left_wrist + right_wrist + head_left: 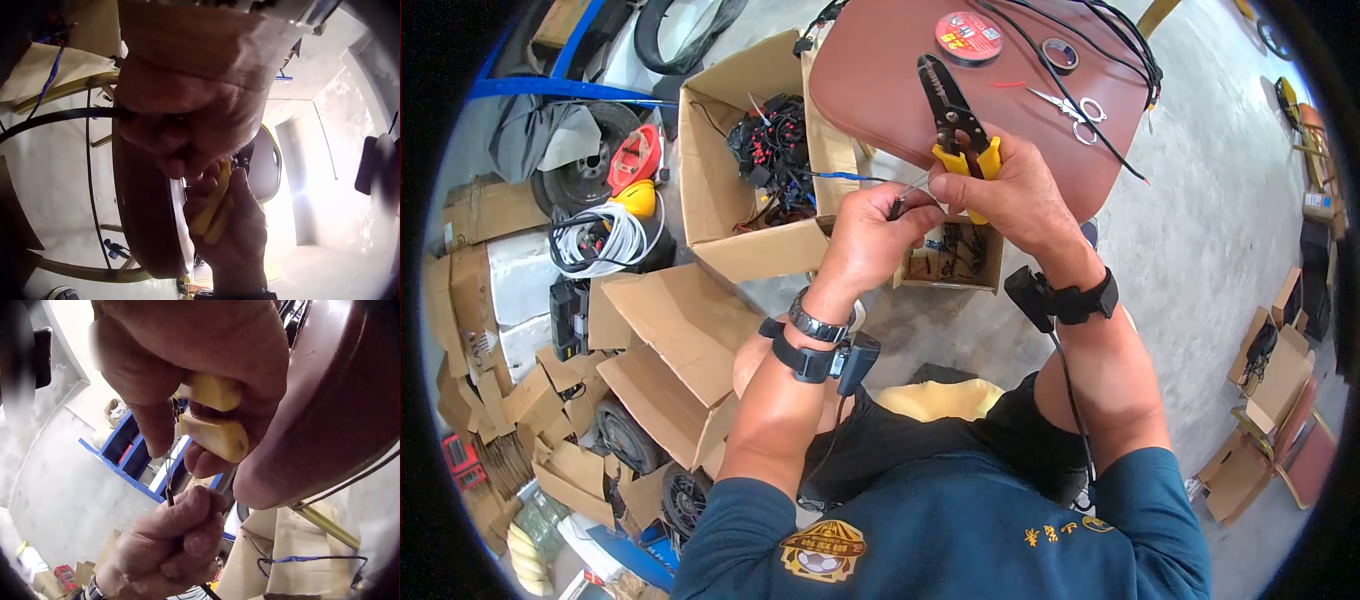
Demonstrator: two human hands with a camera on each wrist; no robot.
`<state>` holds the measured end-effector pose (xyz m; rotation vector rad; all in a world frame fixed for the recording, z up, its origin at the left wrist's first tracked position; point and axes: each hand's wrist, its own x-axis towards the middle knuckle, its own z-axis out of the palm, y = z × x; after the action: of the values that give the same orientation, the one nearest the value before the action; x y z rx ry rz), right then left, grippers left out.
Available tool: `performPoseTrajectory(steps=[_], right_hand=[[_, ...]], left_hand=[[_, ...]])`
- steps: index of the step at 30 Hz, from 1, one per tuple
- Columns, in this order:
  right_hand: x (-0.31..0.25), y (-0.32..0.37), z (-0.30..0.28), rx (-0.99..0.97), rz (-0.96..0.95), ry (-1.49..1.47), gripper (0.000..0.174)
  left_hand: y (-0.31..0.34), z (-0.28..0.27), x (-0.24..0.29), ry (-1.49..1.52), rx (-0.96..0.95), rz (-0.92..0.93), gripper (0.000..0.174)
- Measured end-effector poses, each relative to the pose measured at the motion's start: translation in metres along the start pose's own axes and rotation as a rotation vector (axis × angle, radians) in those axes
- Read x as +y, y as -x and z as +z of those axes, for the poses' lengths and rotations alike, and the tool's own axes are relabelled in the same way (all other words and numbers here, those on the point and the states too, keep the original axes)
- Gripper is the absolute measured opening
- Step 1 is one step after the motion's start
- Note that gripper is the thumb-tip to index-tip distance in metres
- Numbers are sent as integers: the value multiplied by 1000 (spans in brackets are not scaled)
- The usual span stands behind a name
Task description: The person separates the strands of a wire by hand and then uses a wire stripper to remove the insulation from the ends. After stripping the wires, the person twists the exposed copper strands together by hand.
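My left hand (870,240) pinches a black cable (169,497), whose thin bare-looking wires stick out past the fingertips toward the other hand. In the left wrist view the rest of the cable trails off to the left. My right hand (1028,195) holds wire strippers (953,112) with yellow handles and a black head pointing away from me. The right thumb and forefinger are right at the ends of the thin wires, while the yellow handles (215,434) lie in the palm. The two hands are close together at the front edge of the brown table (880,90).
On the table lie a red-labelled spool (968,37), black tape (1060,56), scissors (1072,108) and black cables (1090,115). A cardboard box (740,248) of tangled wiring stands left, with a smaller box (948,282) below the hands. More cartons (670,330) crowd the left floor.
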<state>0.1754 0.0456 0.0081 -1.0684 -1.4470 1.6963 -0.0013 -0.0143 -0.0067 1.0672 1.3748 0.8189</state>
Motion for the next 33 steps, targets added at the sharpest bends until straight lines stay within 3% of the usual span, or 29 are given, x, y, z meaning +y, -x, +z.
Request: performPoseTrajectory(steps=[3, 12, 15, 18, 24, 27, 30, 33], right_hand=[[-8, -2, 5, 14, 84, -200, 23], [-7, -14, 4, 80, 81, -236, 26], [-7, -16, -2, 124, 72, -202, 24], [-1, -18, -1, 128, 27, -292, 25], [-2, -19, -6, 95, 81, -233, 29], [-11, -16, -18, 181, -5, 147, 36], [-9, -18, -28, 302, -351, 510, 40], [-10, -17, -36, 320, -325, 897, 46]], left_hand=[[-3, -3, -2, 23, -36, 2, 11], [-8, -2, 3, 176, -40, 33, 15], [-12, -9, -8, 508, -74, -19, 15], [-11, -6, -10, 621, -18, 32, 16], [-11, -3, -11, 591, 22, 41, 20], [-11, -3, -10, 553, 40, 76, 20], [-13, -4, -9, 564, 54, 111, 21], [-13, -7, -4, 576, 62, 100, 21]])
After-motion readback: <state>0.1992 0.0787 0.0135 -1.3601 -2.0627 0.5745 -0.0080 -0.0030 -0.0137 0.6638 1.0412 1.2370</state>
